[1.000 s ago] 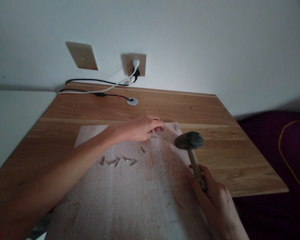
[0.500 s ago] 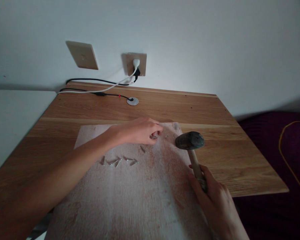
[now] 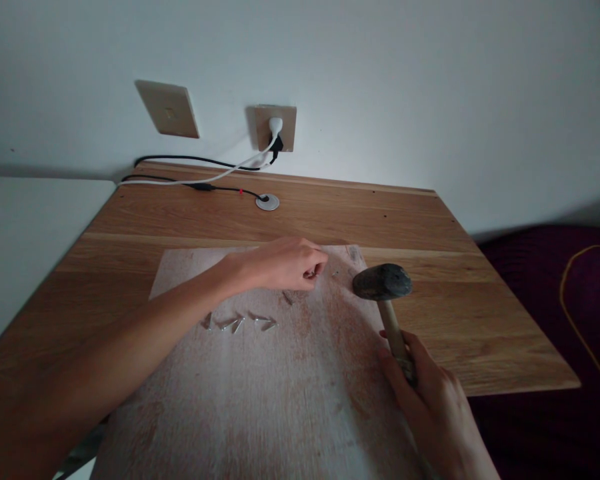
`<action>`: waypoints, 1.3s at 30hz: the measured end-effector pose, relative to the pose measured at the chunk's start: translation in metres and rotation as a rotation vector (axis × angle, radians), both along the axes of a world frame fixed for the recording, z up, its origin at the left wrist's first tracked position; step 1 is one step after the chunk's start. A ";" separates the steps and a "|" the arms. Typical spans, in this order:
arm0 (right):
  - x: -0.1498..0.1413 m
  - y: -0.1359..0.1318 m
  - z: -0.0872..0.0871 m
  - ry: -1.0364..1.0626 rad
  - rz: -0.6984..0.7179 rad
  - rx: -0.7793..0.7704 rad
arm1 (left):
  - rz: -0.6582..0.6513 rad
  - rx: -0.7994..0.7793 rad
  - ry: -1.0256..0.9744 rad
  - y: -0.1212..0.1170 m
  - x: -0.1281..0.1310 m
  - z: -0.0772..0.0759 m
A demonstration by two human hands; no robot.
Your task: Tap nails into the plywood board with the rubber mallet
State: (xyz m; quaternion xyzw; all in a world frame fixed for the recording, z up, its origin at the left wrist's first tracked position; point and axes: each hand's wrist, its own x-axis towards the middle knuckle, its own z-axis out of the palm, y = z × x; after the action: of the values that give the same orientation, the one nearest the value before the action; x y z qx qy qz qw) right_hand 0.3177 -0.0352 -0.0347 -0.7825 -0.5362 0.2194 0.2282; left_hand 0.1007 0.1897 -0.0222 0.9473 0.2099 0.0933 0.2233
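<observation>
My right hand (image 3: 433,403) is wrapped round the wooden handle of a rubber mallet (image 3: 383,283), whose black head is raised over the right edge of a worn, whitish board (image 3: 280,400). My left hand (image 3: 295,263) reaches across the board's far part. Its fingers are curled closed and rest low over the surface; what they pinch is hidden in shadow. Several shiny silver nails (image 3: 237,323) lie loose on the board below my left forearm. A small dark piece (image 3: 287,298) lies just below that hand. To its right, a tiny speck (image 3: 335,273) shows on the board.
The board lies on a wooden tabletop (image 3: 480,320). Behind it, white and black cables (image 3: 203,181) run to a wall socket (image 3: 276,128) and a round cable hole (image 3: 267,202). A white surface (image 3: 35,233) adjoins on the left; dark purple fabric (image 3: 535,280) is on the right.
The view has shifted very slightly. My left fingers have turned a little, so the greyish bit seen between them before is now in shadow. The mallet stays raised in my right hand.
</observation>
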 end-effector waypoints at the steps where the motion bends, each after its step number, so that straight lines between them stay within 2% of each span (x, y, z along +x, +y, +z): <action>1: 0.000 0.000 0.000 -0.001 0.000 -0.004 | 0.007 -0.026 -0.018 0.001 -0.001 0.001; 6: 0.000 0.000 0.001 -0.010 0.004 -0.004 | 0.028 -0.142 -0.102 0.005 -0.005 0.002; 12: 0.005 -0.001 -0.007 -0.038 0.034 0.040 | -0.008 -0.161 -0.129 0.006 -0.004 0.000; 15: 0.007 -0.001 -0.010 -0.043 0.033 0.044 | -0.017 -0.118 -0.112 0.008 -0.006 0.004; 23: 0.006 0.001 -0.002 -0.017 0.049 -0.004 | -0.057 0.116 0.015 0.012 -0.017 0.020; 28: 0.001 0.000 0.001 -0.026 0.011 -0.011 | -0.076 0.169 0.079 0.005 -0.012 0.016; 35: 0.014 0.001 -0.007 -0.027 0.087 -0.036 | -0.104 0.178 0.084 -0.002 -0.005 0.007; 39: 0.009 0.000 -0.005 -0.045 0.059 -0.008 | -0.102 0.168 0.073 -0.002 -0.004 0.005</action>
State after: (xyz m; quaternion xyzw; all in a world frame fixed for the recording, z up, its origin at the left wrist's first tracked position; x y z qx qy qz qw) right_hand 0.3267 -0.0350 -0.0401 -0.7721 -0.5631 0.2103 0.2064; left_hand 0.0968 0.1877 -0.0174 0.9750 0.1606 0.0645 0.1396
